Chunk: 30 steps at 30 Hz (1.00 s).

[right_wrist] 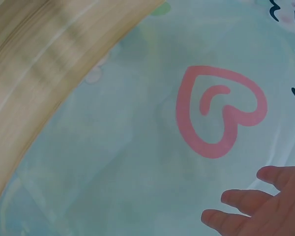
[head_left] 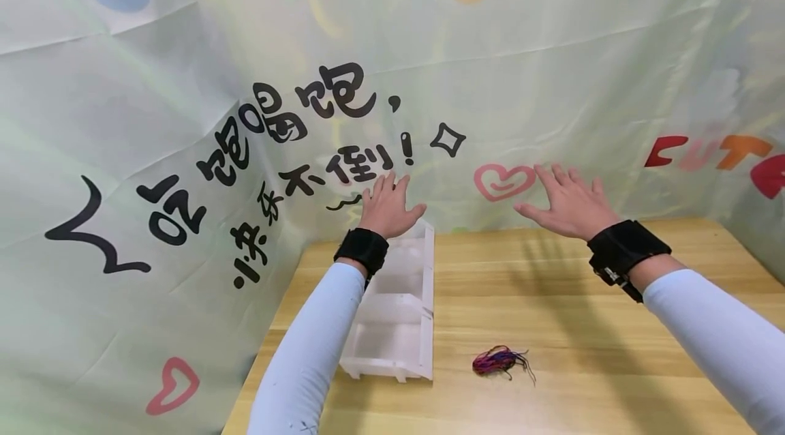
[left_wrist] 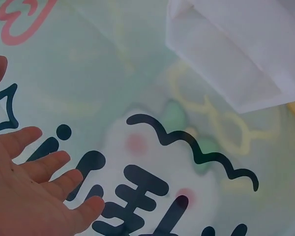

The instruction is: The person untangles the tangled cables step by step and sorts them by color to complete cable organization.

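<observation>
Both hands are raised above the table with fingers spread, holding nothing. In the head view my left hand [head_left: 388,208] hovers over the far end of a white two-compartment tray [head_left: 427,298], hiding part of it. My right hand [head_left: 569,204] is held up farther right, over the back of the table. A small bundle of dark red, purple and blue thread [head_left: 499,361] lies on the wood between the forearms, loose ends pointing right. The left wrist view shows the straight fingers [left_wrist: 59,164] and a corner of the white tray [left_wrist: 226,54].
The light wooden table [head_left: 490,298] meets a printed fabric curtain [head_left: 552,87] along its back and sides. Black lettering, hearts and coloured dots cover the cloth. Pale sleeves and black wrist straps [head_left: 628,254] are on both arms.
</observation>
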Tool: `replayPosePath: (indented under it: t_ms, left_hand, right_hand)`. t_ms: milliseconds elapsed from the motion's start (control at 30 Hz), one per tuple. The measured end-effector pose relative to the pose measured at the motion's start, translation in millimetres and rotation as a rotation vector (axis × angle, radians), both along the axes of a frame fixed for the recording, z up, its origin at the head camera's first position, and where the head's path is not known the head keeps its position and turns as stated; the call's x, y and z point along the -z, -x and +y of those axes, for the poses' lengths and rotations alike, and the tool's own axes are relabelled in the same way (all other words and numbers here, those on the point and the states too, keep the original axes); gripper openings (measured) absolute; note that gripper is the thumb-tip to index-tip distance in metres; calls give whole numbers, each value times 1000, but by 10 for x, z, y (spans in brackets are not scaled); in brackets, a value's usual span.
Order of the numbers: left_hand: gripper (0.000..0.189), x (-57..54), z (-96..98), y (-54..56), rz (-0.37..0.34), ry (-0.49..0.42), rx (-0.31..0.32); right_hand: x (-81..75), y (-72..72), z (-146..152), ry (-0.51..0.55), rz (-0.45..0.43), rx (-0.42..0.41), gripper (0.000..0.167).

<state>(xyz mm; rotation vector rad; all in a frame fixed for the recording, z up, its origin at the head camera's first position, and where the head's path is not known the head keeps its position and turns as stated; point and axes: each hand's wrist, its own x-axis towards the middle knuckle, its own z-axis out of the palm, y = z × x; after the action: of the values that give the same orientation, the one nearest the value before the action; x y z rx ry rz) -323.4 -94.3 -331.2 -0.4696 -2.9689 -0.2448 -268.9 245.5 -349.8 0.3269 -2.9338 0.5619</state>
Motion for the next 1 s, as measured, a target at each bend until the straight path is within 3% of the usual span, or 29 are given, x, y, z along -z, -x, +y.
replayPosePath:
  t_ms: [367, 767, 1000]
  left_hand:
    - [67, 77, -29, -205, 10, 17, 120]
    - [67, 264, 17, -364, -22, 13, 177]
    - [65, 345, 94, -489, -1, 10, 227]
  right_hand:
    - [28, -214, -78, -26, 28, -25, 97]
    - [138, -447, -260, -28, 28, -77, 92]
    - [150, -580, -252, -4, 38, -101, 89]
